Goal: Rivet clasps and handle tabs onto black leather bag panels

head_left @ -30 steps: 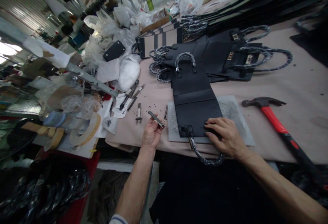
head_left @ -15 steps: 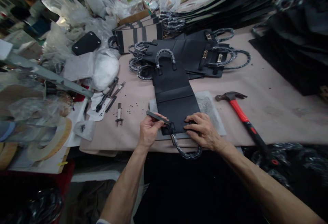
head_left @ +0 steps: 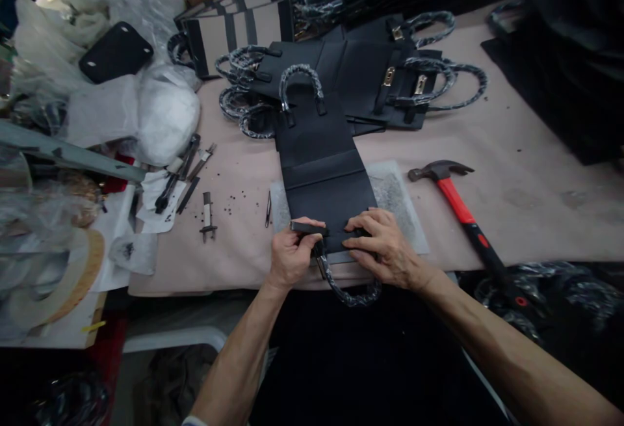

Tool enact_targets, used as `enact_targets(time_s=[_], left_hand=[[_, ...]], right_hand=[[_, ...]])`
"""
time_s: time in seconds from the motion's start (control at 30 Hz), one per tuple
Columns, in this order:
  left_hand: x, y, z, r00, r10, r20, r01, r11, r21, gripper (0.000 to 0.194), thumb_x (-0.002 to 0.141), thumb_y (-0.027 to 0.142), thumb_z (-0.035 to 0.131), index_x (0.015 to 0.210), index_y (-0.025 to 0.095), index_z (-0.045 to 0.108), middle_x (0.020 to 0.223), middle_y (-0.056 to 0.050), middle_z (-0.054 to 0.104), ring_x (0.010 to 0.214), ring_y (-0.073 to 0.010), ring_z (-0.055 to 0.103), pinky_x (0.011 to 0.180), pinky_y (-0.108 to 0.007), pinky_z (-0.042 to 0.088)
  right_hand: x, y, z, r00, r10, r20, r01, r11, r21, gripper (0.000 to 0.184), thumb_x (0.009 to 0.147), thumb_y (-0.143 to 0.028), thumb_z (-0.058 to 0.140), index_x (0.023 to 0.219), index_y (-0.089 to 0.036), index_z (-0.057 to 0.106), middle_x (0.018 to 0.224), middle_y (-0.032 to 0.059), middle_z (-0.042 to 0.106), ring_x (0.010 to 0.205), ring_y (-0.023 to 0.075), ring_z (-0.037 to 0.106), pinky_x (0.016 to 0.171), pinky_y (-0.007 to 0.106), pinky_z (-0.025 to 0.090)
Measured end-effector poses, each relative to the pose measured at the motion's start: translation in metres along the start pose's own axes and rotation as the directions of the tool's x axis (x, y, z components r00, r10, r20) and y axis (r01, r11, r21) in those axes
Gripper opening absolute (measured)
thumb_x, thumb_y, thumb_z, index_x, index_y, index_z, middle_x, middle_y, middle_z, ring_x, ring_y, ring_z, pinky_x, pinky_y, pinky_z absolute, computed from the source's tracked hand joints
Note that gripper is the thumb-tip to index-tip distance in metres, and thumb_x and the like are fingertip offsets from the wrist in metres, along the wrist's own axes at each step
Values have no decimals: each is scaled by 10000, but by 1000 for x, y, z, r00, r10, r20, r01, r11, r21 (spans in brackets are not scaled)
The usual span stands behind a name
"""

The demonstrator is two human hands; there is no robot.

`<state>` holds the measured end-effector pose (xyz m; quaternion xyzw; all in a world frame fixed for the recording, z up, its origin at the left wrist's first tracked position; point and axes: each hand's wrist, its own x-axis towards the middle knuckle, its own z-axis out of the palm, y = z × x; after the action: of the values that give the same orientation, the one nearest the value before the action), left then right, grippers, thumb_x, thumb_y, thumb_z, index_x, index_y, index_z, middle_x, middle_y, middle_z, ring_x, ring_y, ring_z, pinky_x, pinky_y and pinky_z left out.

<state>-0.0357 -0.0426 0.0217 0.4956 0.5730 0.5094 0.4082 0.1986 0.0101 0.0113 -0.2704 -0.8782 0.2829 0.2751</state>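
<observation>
A black leather bag panel (head_left: 325,182) lies lengthwise before me, with a plastic-wrapped handle at each end. My left hand (head_left: 294,253) is closed in a pinch on a narrow dark strap (head_left: 308,227) at the panel's near left corner. Close to its thumb, the near handle (head_left: 351,297) loops over the table edge towards me. My right hand (head_left: 385,244) rests on the panel's near right part, fingers bent and a little apart, tips on the leather. Under the panel is a pale grey sheet or board (head_left: 397,201). Whatever lies beneath my left fingers is hidden.
A claw hammer (head_left: 461,211) with a red and black grip lies at the right. To the left are a small metal tool (head_left: 207,216), a thin pointed tool (head_left: 268,209) and scattered black bits. More bag panels (head_left: 341,65) lie behind, and plastic bags (head_left: 168,107) crowd the left.
My view has tipped down and shifted a little. The strap in my left hand has turned flatter and lies closer to the panel. My right hand stays on the leather.
</observation>
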Motion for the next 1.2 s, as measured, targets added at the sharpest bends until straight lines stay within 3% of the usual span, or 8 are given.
enact_targets(time_s=[0.33,0.77,1.03,1.2], left_hand=[[-2,-6,1,999,44,24,-46,994,95,119,910,178,720,1010,207,776,1023,-67,777,981,-262,731,965,-381,576],[-2,-3,4,999,-30,-15,30,999,30,127,840,180,800,964,210,801,979,-76,775,956,-269,731,981,-378,570],[1,2,9,994,97,43,-102,987,127,128,901,159,710,995,211,781,981,-66,784,934,-249,736,941,-364,574],[-2,-1,11,993,116,22,-118,981,156,119,899,159,697,979,214,765,979,-69,776,952,-255,727,945,-365,562]], right_hand=[[0,0,-1,998,-3,61,4,1000,-20,231,970,-279,584,1137,-261,743,1199,92,597,1119,310,520,1076,612,318],[-1,1,1,999,40,20,-40,999,29,211,949,-300,608,1103,-255,745,1123,77,605,1045,291,535,1097,612,315],[1,-1,1,999,34,-5,-34,999,24,214,953,-281,594,1112,-231,729,1119,84,603,1044,291,524,1084,601,327],[1,-2,0,999,42,-3,-42,998,42,213,942,-289,597,1107,-252,726,1120,76,613,1040,291,526,1074,596,335]])
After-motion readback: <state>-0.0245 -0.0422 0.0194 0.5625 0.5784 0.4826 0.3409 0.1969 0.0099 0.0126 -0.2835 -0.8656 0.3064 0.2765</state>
